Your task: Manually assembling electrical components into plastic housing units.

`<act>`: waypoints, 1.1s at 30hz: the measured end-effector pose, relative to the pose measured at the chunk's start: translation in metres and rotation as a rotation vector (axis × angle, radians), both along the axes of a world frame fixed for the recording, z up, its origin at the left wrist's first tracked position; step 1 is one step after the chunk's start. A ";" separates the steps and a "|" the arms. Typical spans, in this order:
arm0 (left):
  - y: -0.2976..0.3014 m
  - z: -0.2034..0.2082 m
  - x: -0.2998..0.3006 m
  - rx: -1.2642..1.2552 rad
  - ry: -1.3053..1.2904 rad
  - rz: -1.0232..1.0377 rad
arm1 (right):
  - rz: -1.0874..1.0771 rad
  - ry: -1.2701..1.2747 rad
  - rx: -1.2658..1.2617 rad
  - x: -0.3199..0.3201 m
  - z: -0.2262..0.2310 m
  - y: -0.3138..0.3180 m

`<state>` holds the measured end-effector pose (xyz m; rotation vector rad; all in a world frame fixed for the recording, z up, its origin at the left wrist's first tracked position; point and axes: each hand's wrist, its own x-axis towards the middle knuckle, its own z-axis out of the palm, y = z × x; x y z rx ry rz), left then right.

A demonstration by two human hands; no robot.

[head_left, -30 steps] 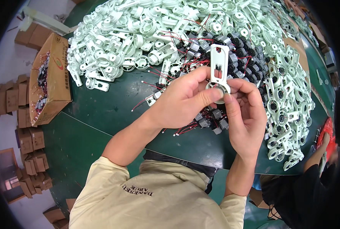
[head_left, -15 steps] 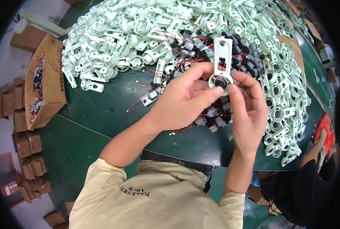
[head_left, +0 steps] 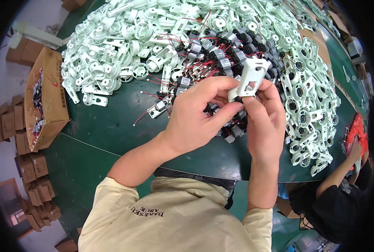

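Between both hands, above the green table, a pale green plastic housing (head_left: 253,75) is held by its ring-shaped end, its long slotted part tilted up and away. My left hand (head_left: 206,111) grips the ring from the left, thumb tip against its lower edge. From the right, my right hand (head_left: 266,115) pinches the same end with thumb and fingers. A dark round piece shows inside the ring, mostly hidden by the thumbs. Just beyond the hands lies a pile of small grey-and-black motors (head_left: 220,59) with red wires.
A large heap of pale green housings (head_left: 124,42) covers the table's far side. More housings (head_left: 302,105), several with black centres, lie at the right. An open carton (head_left: 48,101) of motors stands at the left. At the far right, a co-worker's arm (head_left: 342,168) reaches to a red bag (head_left: 357,136).
The housing has tipped over in my hands, from facing me flat to showing its side and end. The co-worker's arm has shifted near the red bag.
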<state>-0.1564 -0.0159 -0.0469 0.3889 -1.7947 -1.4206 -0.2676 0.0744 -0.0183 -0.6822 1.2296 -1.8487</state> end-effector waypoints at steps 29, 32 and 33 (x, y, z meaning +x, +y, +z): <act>-0.013 0.021 0.013 0.352 0.102 -0.221 | 0.155 0.015 0.000 0.002 0.007 0.000; -0.014 0.011 0.011 0.212 0.065 -0.180 | 0.129 0.106 0.001 0.004 -0.001 -0.001; -0.015 0.010 0.011 0.145 0.047 -0.161 | 0.113 0.144 -0.019 0.007 -0.001 -0.001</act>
